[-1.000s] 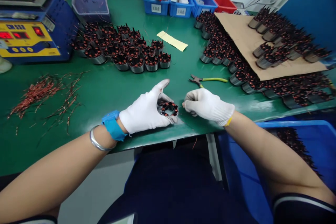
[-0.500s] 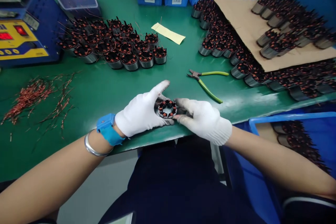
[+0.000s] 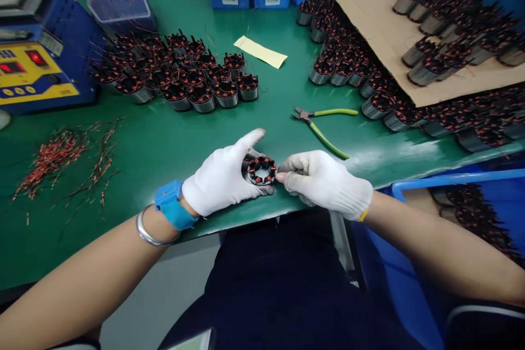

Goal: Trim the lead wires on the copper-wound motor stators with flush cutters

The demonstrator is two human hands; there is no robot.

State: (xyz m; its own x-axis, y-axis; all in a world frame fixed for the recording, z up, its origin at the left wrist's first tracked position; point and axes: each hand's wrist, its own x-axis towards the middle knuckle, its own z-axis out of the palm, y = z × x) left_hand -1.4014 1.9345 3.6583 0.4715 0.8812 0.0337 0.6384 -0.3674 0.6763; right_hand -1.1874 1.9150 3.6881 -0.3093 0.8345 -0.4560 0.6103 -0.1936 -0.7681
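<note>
A motor stator (image 3: 251,175), a steel ring with copper windings and black insulation inside, is held near the table's front edge. My left hand (image 3: 223,178), in a white glove with greyed fingertips, wraps round its left side, thumb raised at the back. At its right rim is my right hand (image 3: 326,180), also gloved, with thumb and forefinger pinched together; whatever lies between them is too small to make out. A bare fingertip shows through that glove. Behind my right hand lie diagonal cutters (image 3: 326,130) with green handles, jaws apart.
Stators (image 3: 200,95) stand grouped at the back left, and more (image 3: 375,106) at the right, partly under a cardboard sheet (image 3: 369,16). Copper wire scraps (image 3: 57,156) lie left, before a blue-yellow device (image 3: 36,74). A blue crate (image 3: 459,179) is at lower right.
My right hand has drawn slightly right, its fingers curling from along the stator's side into a pinch at the rim. My left hand keeps its hold; the whole view has shifted slightly.
</note>
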